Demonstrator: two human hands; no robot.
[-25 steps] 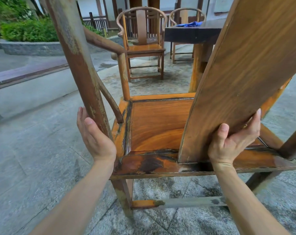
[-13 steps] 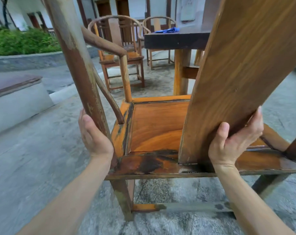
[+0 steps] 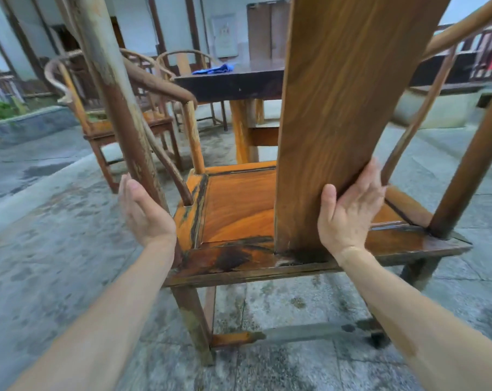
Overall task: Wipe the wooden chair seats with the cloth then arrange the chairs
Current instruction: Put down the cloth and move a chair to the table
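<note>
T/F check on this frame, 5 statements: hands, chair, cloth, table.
1. The right hand holds the nearest chair's back splat. True.
2. The left hand holds the blue cloth. False: the cloth lies on the dark table; the left hand is at the chair's rear post.
3. The cloth lies on the near chair's seat. False: it is on the table.
4. Other wooden chairs stand beyond, by the table. True.
5. Both hands rest on the table. False: both are on the chair.
</note>
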